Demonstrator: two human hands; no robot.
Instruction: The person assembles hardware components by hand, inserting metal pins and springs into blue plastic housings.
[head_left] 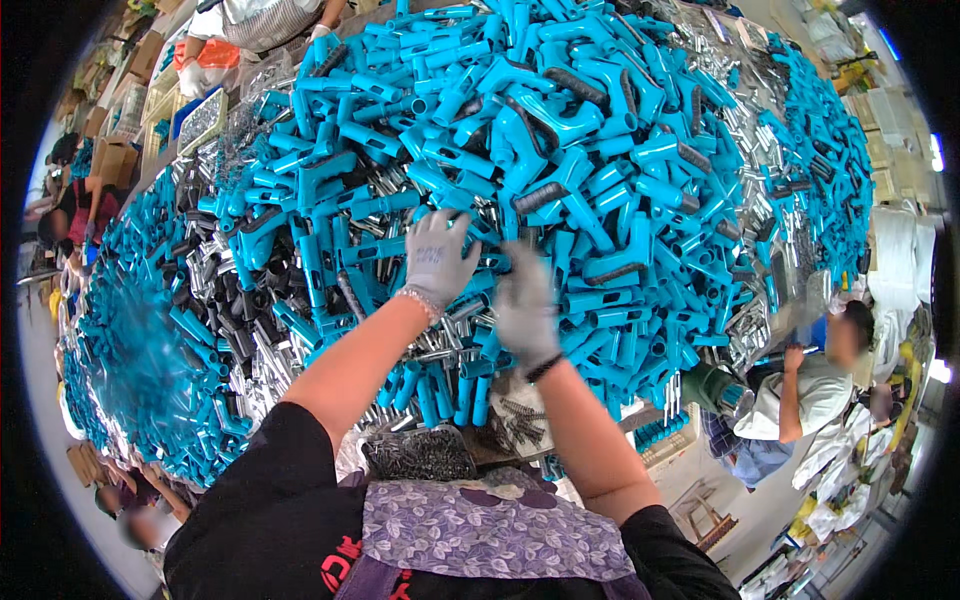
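Note:
My left hand (440, 258), in a grey knitted glove, is over the middle of a big heap of blue plastic tool housings (560, 110). Its fingers bend down among the parts, and what they close on is hidden beneath the palm. A blue tubular piece (375, 249) lies right beside its wrist side. My right hand (524, 305), gloved the same way and with a dark band at the wrist, is close by on the right. Motion smears its fingers, so their grip does not show. Silver metal rods (440, 345) lie below both hands.
Blue tubes (440, 395) stand along the near edge, beside a tray of small metal pieces (418, 455). Black parts (235, 310) lie to the left. Another blue heap (150, 350) is at far left. A person (800, 395) sits at the right; another's gloved hand (192, 78) is at upper left.

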